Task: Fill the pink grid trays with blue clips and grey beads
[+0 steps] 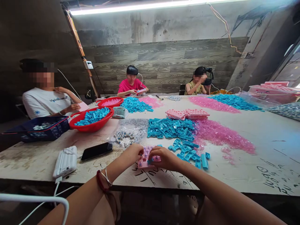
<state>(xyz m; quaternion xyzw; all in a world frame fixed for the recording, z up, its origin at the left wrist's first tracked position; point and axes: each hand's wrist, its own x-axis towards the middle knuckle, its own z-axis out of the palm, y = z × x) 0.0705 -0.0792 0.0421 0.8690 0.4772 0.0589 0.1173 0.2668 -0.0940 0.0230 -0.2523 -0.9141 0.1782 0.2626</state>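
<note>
A pink tray (143, 164) with small clear and purplish pieces in its compartments lies on the table between my hands. My left hand (134, 153) is closed at the tray's left edge, its fingertips partly hidden. Over the right part of the tray, my right hand (164, 157) has its fingers closed on a small blue piece (149, 162) that touches the tray. Loose blue pieces (204, 161) lie to the right of my right hand, joining a larger blue pile (170, 127) behind.
A black phone (96, 151) and white power bank (66, 161) lie left. Behind are a bag of beads (127, 132), red basin (93, 125), dark blue basket (56, 132), stacked pink trays (197, 113) and pink pile (225, 134). Three people sit around the table.
</note>
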